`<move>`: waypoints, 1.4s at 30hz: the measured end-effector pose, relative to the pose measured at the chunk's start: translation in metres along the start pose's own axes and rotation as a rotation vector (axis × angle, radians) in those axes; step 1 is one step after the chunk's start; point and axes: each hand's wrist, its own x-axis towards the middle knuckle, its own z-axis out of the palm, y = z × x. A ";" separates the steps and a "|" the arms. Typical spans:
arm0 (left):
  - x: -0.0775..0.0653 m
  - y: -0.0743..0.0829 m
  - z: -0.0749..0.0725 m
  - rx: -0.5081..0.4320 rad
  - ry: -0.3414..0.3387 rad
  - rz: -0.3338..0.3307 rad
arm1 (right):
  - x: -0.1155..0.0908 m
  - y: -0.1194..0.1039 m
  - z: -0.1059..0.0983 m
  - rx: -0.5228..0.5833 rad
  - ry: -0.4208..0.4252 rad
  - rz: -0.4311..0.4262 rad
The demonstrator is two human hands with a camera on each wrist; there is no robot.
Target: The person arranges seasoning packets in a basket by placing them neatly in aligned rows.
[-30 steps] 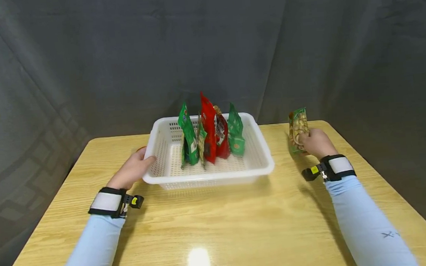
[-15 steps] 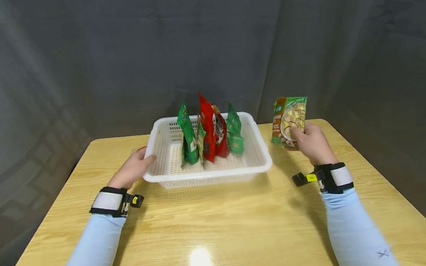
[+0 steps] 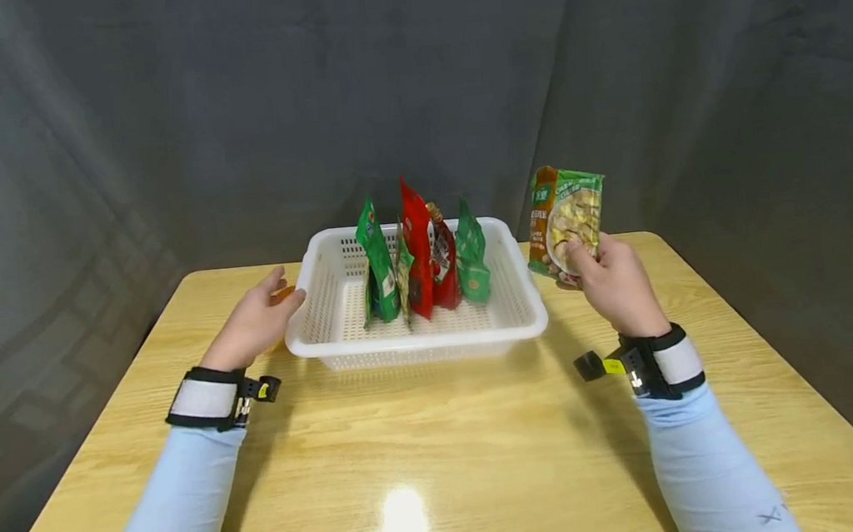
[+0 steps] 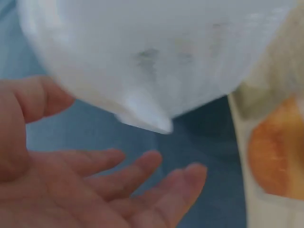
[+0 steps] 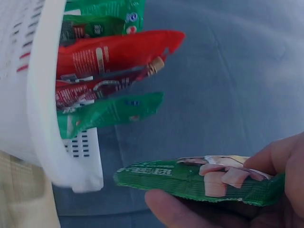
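Note:
My right hand pinches a green and brown snack bag between thumb and fingers, raised above the table to the right of the white plastic basket. The right wrist view shows the bag nearly edge-on. By the basket's left end is my left hand, fingers spread and loosely bent. In the left wrist view its thumb lies close to the basket rim; I cannot tell whether they touch. Standing inside the basket are a green bag, a tall red bag, a dark red bag and another green bag.
An orange item, mostly hidden behind my left hand in the head view, lies on the table by the basket's left end. The wooden table extends in front of the basket. A grey curtain hangs behind.
My right hand has raised the snack bag from the table's right side and moved it left, its front now turned to view. My left hand has loosened its hold on the basket rim.

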 end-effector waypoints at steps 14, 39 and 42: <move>-0.035 0.060 0.027 0.072 0.046 0.289 | -0.017 -0.029 0.059 -0.219 -0.021 -0.323; -0.047 0.096 0.071 -0.338 -0.129 0.398 | -0.040 -0.056 0.124 -0.367 0.046 -0.572; -0.046 0.099 0.068 -0.356 -0.125 0.404 | -0.037 -0.061 0.136 -0.359 0.008 -0.600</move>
